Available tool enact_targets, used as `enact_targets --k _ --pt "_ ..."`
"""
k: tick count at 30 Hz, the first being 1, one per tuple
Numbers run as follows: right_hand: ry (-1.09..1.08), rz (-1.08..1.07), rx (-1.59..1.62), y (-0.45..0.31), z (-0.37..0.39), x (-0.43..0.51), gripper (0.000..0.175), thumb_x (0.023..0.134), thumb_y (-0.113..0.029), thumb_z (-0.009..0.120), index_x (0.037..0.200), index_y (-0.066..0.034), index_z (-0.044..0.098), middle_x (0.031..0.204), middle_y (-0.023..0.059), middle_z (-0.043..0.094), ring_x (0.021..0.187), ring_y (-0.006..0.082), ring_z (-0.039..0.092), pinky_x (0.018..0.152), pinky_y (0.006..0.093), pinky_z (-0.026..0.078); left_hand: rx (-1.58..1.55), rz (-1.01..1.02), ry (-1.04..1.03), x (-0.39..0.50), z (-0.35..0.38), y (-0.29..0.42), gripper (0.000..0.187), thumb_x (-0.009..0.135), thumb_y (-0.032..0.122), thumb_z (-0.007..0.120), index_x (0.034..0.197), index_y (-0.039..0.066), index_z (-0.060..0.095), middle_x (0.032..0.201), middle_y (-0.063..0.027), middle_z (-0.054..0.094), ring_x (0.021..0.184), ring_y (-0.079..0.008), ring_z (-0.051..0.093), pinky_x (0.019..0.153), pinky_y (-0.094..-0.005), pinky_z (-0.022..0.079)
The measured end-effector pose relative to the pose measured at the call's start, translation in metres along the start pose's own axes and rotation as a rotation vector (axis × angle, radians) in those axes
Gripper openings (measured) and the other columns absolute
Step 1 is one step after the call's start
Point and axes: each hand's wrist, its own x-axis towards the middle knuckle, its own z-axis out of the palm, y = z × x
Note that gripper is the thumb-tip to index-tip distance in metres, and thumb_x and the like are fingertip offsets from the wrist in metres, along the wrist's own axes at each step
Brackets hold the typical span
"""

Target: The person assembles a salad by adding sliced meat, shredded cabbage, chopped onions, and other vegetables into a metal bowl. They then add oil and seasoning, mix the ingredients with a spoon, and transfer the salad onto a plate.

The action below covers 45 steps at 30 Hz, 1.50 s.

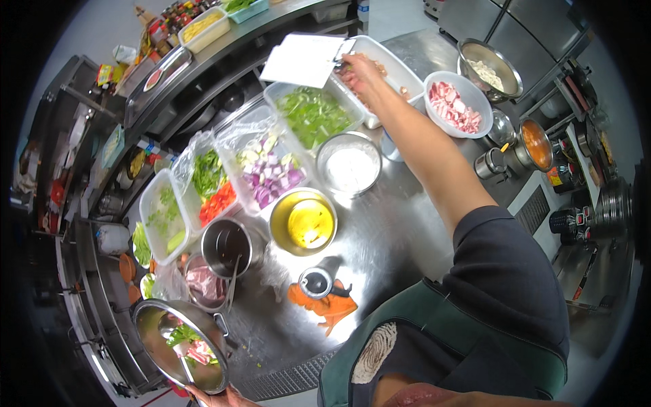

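At the bottom left my left hand grips the rim of a tilted stainless steel mixing bowl. The bowl holds pieces of raw meat, green leaves and a metal ladle. My right arm reaches far up, and my right hand is over a white plastic tub of raw meat pieces. Its fingers close on a small dark part at the edge of some white sheets, whose exact kind cannot be told. Those sheets cover part of a clear container of cut greens in liquid.
Nearby stand a container of chopped onions, a pot of yellow oil, a pot of dark liquid, a bowl of white powder and a bowl of sliced meat. Orange peelings lie beside a small metal cup.
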Motion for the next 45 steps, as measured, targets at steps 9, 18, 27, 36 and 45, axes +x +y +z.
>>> enact_targets --k 9,18,27,36,45 --pt "0.391 -0.386 -0.030 -0.139 -0.165 0.111 0.011 0.083 -0.011 0.059 0.078 -0.0031 0.053 0.066 0.0058 0.052 0.050 0.0106 0.045 0.037 0.0234 0.029 -0.037 -0.037 -0.140 -0.065 0.110 -0.066 0.058 0.080 0.035 0.069 0.127 0.008 0.049 0.127 -0.0092 0.052 0.113 -0.0280 0.051 0.089 -0.0434 0.045" --pt "0.674 -0.396 -0.003 -0.162 -0.266 0.249 0.023 0.075 -0.013 0.062 0.081 0.0093 0.059 0.077 0.0139 0.061 0.068 0.0210 0.058 0.058 0.0346 0.044 0.005 -0.050 -0.064 -0.129 0.177 -0.110 0.057 0.081 0.036 0.067 0.127 0.009 0.049 0.127 -0.0092 0.052 0.111 -0.0284 0.052 0.086 -0.0434 0.046" --pt "0.980 -0.294 -0.125 -0.161 -0.315 0.290 0.037 0.083 -0.016 0.057 0.103 0.0142 0.055 0.110 0.0238 0.060 0.094 0.0294 0.062 0.077 0.0380 0.050 0.095 -0.022 0.028 -0.163 0.186 -0.086 0.056 0.082 0.038 0.066 0.128 0.010 0.049 0.127 -0.0092 0.052 0.109 -0.0288 0.053 0.083 -0.0435 0.048" --pt "0.602 -0.172 -0.324 -0.163 -0.404 0.367 0.018 0.084 -0.021 0.058 0.091 -0.0048 0.055 0.077 0.0043 0.052 0.067 0.0180 0.050 0.060 0.0328 0.045 0.136 -0.051 -0.027 -0.172 0.191 -0.087 0.055 0.087 0.032 0.060 0.133 0.008 0.042 0.132 -0.0111 0.048 0.120 -0.0274 0.048 0.101 -0.0450 0.040" --pt "0.012 -0.306 -0.541 -0.161 -0.198 0.253 0.034 0.091 -0.028 0.054 0.116 -0.0060 0.059 0.108 0.0023 0.061 0.091 0.0120 0.056 0.073 0.0242 0.042 0.079 0.109 0.050 -0.137 0.170 -0.093 0.038 0.089 0.029 0.059 0.120 0.007 0.053 0.119 -0.0084 0.058 0.109 -0.0227 0.055 0.095 -0.0392 0.043"
